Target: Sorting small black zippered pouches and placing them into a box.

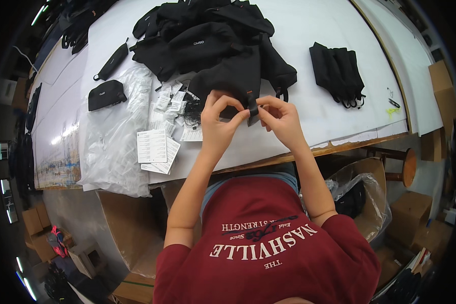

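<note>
Black cloth makes up the bag [225, 78], which lies at the near side of the heap [202, 43] on the white table [334, 119], its strap [253, 104] between the two hands. Likely faults: the strap is narrow and held by fingertips alone, so it could slip or twist if one pinch loosens; the bag, which adjoins the heap, could drag other pieces along if pulled nearer; the loose tags [163, 103] and cards [151, 146], left of the left hand [219, 121], could be swept over the near edge by a wide arm movement. Pose: both forearms [195, 175] reach in from the near side and converge, elbows bent. Left thumb and forefinger pinch the strap from the left; whether the other fingers touch the bag cannot be told. The right hand [285, 124] mirrors this, thumb and forefinger gripping from the right, remaining fingers curled and partly hidden.
</note>
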`<state>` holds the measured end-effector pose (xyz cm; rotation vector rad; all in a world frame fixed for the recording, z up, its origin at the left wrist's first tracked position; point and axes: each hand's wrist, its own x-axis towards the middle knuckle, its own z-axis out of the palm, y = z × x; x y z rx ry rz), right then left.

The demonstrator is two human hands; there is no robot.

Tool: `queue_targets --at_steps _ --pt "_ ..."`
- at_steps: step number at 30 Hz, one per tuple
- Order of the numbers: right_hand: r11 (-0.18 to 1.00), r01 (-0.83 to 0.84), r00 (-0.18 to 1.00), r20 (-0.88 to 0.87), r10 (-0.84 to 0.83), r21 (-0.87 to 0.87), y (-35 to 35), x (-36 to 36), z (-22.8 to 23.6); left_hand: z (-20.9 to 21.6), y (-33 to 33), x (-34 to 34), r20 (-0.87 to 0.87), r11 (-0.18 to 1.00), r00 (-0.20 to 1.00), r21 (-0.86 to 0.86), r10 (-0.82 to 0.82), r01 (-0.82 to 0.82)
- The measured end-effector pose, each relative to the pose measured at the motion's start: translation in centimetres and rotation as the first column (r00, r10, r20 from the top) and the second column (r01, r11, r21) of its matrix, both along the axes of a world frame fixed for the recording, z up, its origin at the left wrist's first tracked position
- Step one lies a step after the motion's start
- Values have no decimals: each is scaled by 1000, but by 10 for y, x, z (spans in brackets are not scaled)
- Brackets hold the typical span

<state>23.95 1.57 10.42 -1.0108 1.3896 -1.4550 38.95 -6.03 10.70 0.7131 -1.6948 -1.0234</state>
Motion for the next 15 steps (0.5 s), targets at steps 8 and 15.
queue_targets --at_steps 8,15 --pt "1000 -15 971 -237 19 18 24 -16 1 -4 13 -3 208 992 972 81 -110 95" --pt "994 -89 924 -368 108 67 36 -16 6 -6 26 2 320 996 945 -28 -67 80"
